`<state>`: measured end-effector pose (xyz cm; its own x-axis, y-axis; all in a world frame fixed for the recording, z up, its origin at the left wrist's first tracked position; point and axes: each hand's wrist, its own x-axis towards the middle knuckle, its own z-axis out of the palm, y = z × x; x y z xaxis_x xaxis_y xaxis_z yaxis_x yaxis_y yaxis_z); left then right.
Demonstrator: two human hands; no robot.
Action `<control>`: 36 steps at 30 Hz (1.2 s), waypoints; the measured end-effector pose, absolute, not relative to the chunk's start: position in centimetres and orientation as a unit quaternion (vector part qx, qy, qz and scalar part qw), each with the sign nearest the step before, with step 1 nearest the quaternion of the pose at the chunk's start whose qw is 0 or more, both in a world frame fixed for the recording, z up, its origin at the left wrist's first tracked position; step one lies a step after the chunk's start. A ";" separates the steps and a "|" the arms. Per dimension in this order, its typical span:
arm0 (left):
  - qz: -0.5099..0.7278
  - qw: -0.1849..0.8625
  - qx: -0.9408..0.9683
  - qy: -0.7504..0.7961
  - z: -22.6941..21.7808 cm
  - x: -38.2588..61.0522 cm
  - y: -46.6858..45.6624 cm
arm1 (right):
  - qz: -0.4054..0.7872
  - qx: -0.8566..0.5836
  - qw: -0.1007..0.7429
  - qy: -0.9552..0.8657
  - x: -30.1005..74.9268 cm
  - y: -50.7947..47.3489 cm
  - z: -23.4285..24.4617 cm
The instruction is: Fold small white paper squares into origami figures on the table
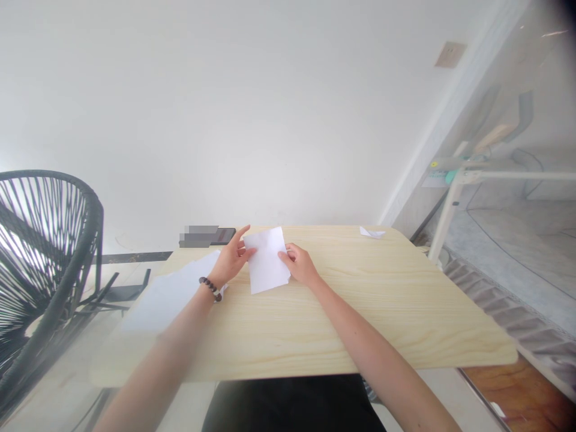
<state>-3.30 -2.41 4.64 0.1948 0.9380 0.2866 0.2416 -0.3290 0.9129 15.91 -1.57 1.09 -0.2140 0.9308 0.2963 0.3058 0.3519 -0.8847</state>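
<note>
Between my two hands is a small white sheet of paper (267, 264), held up over the middle of the table. It looks folded, since a second edge shows at its lower right corner. My left hand (231, 259) pinches its left edge with the thumb in front, the index finger sticking out upward. On the right edge, my right hand (299, 263) grips it between the thumb and curled fingers. Larger white sheets (166, 297) lie on the table left of the held paper, partly covered by my left forearm.
A folded white paper piece (371, 233) rests at the far right of the wooden table (360, 300). A dark phone-like object (225, 236), partly pixelated, lies at the back left. A black woven chair (49, 240) stands left, a white wall behind, and a pale metal frame (445, 219) right.
</note>
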 end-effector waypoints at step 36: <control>0.395 0.467 0.649 0.452 3.6 -2.5 -2.3 | 0.513 -0.407 0.448 -0.609 16.2 -1.4 1.2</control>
<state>-2.47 -2.32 3.57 0.2784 0.9563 0.0899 0.2174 -0.1539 0.9639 16.25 -1.38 1.16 -0.2681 0.9549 0.1275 0.0363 0.1423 -0.9892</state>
